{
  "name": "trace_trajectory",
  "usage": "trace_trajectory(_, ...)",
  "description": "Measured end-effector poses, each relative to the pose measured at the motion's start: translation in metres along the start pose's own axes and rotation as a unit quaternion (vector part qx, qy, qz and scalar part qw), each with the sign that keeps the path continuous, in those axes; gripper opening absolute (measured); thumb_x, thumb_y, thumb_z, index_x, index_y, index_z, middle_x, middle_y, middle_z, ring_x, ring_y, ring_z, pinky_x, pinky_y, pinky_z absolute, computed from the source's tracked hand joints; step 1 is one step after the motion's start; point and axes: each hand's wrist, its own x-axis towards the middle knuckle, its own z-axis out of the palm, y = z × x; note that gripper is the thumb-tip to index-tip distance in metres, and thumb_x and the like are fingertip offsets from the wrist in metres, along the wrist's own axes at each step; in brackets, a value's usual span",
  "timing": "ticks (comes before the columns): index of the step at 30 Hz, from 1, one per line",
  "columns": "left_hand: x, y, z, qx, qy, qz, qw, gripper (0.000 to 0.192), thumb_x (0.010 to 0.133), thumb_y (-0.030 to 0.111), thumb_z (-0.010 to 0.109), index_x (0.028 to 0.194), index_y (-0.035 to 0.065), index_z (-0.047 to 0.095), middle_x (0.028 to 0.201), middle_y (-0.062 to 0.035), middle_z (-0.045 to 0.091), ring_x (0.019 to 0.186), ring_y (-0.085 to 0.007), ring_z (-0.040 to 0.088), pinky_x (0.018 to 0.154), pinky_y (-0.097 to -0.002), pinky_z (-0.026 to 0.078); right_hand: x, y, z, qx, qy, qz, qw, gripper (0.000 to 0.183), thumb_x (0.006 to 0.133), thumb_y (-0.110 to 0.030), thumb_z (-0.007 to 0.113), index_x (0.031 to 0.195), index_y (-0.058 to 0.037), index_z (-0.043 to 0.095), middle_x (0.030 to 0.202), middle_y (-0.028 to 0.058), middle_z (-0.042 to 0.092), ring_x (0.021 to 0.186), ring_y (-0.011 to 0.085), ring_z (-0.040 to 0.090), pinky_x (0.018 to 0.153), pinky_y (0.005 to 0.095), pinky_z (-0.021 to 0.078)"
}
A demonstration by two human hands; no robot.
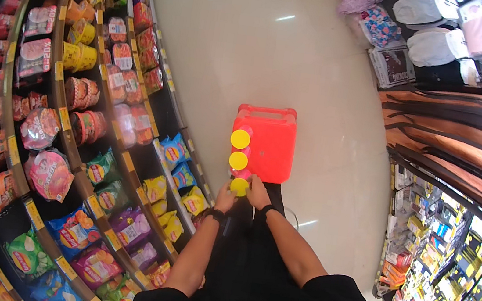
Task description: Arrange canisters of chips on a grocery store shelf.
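Note:
A red plastic stand with a flat top (270, 152) is in front of me, above the floor. Along its left side runs a row of three containers with round yellow lids: a far one (240, 139), a middle one (238, 160) and a near one (239, 187). Pinkish bodies show in part below the lids. My left hand (226, 198) grips the near container from the left, and my right hand (258, 193) holds it from the right. Its lower part is hidden by the lid and my fingers.
Shelves on the left carry instant noodle tubs (79, 57) and bags of potato chips (75, 231). Beige floor tiles (255, 51) run ahead. On the right are folded textiles (438, 49), a dark-and-brown printed panel (453, 120) and a rack of packaged goods (439, 252).

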Motion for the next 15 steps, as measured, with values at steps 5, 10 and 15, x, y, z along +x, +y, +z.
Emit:
trace_trajectory(5,0.012,-0.001,0.010,-0.010,0.040,-0.014,0.999,0.057,0.090,0.011,0.060,0.141,0.0086,0.035,0.132,-0.0128,0.048,0.106,-0.0242,0.056,0.077,-0.0340,0.054,0.024,0.014,0.004,-0.004,-0.027,0.027,0.999,0.027,0.080,0.000,0.055,0.105,-0.0017,0.046,0.102,0.0236,0.056,0.098,0.0428,0.056,0.083,0.0478,0.0471)
trace_trajectory(10,0.011,0.016,0.025,0.001,0.032,-0.032,0.999,0.058,0.088,0.015,0.063,0.139,0.0054,0.037,0.126,-0.0171,0.054,0.105,-0.0256,0.059,0.079,-0.0344,0.053,0.035,0.040,0.001,-0.012,-0.045,0.058,0.997,0.025,0.079,0.001,0.054,0.104,-0.0005,0.047,0.102,0.0241,0.057,0.098,0.0430,0.056,0.083,0.0475,0.0461)
trace_trajectory(15,0.017,0.012,0.013,0.099,0.094,0.062,0.989,0.069,0.083,0.017,0.066,0.141,0.0003,0.033,0.134,-0.0222,0.048,0.124,-0.0325,0.048,0.100,-0.0371,0.041,0.044,0.030,0.008,0.003,-0.072,0.006,0.997,0.026,0.078,-0.001,0.057,0.103,0.0002,0.048,0.103,0.0244,0.057,0.100,0.0427,0.055,0.085,0.0459,0.0452)
